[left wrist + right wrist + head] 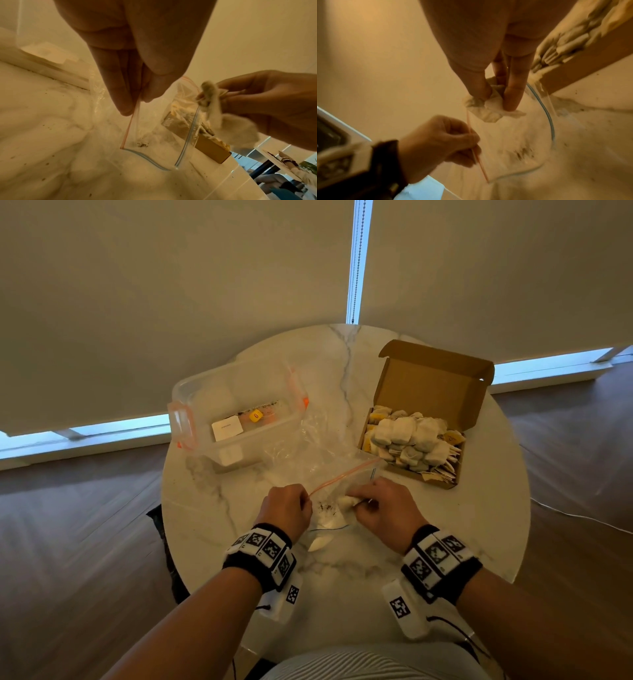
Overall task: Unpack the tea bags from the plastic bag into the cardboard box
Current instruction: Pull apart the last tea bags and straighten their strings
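Note:
A clear zip plastic bag point(337, 486) with a red and blue seal lies open near the table's front middle; a few tea crumbs sit inside it point(142, 144). My left hand point(291, 506) pinches the bag's red seal edge point(132, 119). My right hand point(375, 503) grips crumpled white tea bags point(347, 502) at the bag's mouth, between thumb and fingers point(489, 108). The cardboard box point(428, 378) stands open at the right, heaped with several tea bags point(407, 440).
A clear plastic container point(236, 412) with orange latches stands at the left, holding a white card and a yellow item. Crumpled clear plastic point(301, 446) lies between it and the zip bag. The round marble table point(342, 573) has wooden floor around it.

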A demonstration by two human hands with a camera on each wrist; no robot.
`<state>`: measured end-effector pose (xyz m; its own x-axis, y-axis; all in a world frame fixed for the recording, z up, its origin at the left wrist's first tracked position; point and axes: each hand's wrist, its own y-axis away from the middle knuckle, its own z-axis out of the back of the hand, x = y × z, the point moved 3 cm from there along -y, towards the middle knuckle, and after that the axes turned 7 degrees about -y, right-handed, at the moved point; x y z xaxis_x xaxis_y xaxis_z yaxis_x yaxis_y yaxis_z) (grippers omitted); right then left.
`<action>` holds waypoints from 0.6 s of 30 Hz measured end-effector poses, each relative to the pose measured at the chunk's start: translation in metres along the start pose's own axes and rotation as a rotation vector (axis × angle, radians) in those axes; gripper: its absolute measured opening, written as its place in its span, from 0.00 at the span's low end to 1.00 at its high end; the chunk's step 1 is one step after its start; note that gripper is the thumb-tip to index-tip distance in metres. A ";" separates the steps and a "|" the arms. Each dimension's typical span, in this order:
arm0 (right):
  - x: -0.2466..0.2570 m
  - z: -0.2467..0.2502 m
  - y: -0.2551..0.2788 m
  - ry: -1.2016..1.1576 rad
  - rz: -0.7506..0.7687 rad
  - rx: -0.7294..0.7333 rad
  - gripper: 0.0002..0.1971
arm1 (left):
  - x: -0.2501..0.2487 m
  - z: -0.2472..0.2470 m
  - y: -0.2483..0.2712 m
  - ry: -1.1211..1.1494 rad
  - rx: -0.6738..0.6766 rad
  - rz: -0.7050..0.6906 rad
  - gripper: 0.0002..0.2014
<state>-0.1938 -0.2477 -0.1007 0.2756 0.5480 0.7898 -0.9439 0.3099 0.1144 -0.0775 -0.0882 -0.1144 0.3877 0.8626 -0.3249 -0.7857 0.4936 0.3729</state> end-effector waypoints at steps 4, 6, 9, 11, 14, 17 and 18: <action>0.027 0.048 0.009 -0.162 0.018 -0.119 0.14 | -0.005 0.006 0.007 0.035 0.071 -0.089 0.12; 0.041 0.066 0.003 -0.348 -0.014 -0.136 0.14 | -0.009 0.021 0.013 0.071 0.037 -0.166 0.14; 0.051 0.074 -0.012 -0.623 -0.112 -0.037 0.13 | -0.022 0.057 0.022 0.288 -0.120 -0.391 0.12; 0.054 0.069 -0.021 -0.753 -0.171 0.074 0.11 | -0.031 0.077 0.025 0.502 -0.108 -0.474 0.17; 0.061 0.053 -0.027 -0.926 -0.241 0.202 0.11 | -0.042 0.087 0.024 0.785 0.174 -0.410 0.25; 0.070 0.040 -0.027 -1.001 -0.261 0.314 0.11 | -0.043 0.085 0.023 0.906 0.302 -0.371 0.24; 0.073 0.038 -0.027 -0.998 -0.270 0.338 0.12 | -0.042 0.084 0.023 0.941 0.313 -0.335 0.23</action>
<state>-0.1556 -0.2454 -0.0238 0.3540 -0.4316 0.8297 -0.9175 0.0118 0.3976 -0.0714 -0.1038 -0.0195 -0.0750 0.3081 -0.9484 -0.4958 0.8137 0.3035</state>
